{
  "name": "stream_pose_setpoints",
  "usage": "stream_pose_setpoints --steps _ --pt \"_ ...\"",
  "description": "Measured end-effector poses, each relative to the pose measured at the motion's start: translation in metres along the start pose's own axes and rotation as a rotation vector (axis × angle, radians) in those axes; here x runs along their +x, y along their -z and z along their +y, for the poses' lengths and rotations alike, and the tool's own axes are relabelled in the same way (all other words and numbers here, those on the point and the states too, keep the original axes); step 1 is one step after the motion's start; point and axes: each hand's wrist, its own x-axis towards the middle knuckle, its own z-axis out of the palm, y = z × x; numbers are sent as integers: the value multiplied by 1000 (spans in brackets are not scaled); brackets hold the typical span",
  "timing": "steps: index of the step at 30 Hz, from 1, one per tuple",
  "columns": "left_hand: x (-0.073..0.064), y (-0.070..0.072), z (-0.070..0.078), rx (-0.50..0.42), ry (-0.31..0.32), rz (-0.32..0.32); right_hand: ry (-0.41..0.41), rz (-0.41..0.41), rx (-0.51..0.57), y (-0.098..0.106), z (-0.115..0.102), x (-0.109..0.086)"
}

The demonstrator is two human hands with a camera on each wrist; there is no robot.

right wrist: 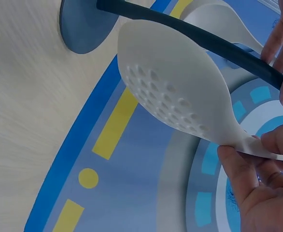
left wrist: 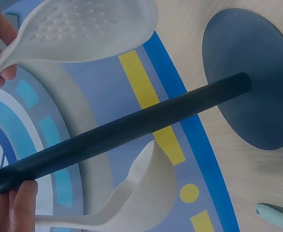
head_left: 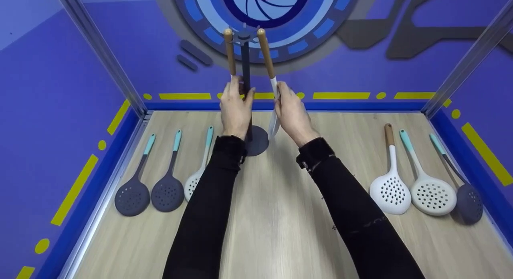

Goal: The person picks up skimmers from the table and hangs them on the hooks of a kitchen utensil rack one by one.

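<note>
A dark utensil stand [head_left: 246, 62] with a round base [left wrist: 252, 77] and a hooked top [head_left: 243, 36] stands toward the back of the table. My left hand [head_left: 235, 110] grips its pole between thumb and fingers. A white ladle [left wrist: 146, 193] with a wooden handle [head_left: 229, 50] hangs on the left of the pole, its neck passing close by those fingers. On the right, my right hand [head_left: 294, 112] pinches the neck of a white skimmer [right wrist: 170, 82]. Its wooden handle [head_left: 265, 52] reaches up to the stand's hooks, and its perforated head points down.
On the table's left lie two dark grey skimmers [head_left: 167, 193] and a white one [head_left: 193, 182], all with mint handles. At right lie a white skimmer with a wooden handle [head_left: 390, 193], a cream skimmer [head_left: 433, 197] and a dark grey one [head_left: 469, 205]. Patterned walls [head_left: 160, 70] enclose the table.
</note>
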Motion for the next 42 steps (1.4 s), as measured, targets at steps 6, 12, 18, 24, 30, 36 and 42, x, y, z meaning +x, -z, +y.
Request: stream_pose_setpoints --steps 6,12,18,24,30,36,42 --pt "-1 -1 -2 18 -4 2 21 5 67 -7 3 1" --pt "-1 -2 -2 33 -9 -7 12 2 137 -10 3 2" --pt "-1 -2 -4 43 -17 -12 1 -9 170 -12 -3 1" --pt "0 -2 -4 35 -7 -25 9 -10 170 -13 -5 -1" --pt "0 -2 -3 30 -5 -29 -1 -8 158 -14 -3 -2" --pt "1 -1 -3 43 -4 -25 6 -10 151 -13 -3 -1" --pt "1 -2 -4 35 -11 -15 0 -26 161 -13 -4 -1"
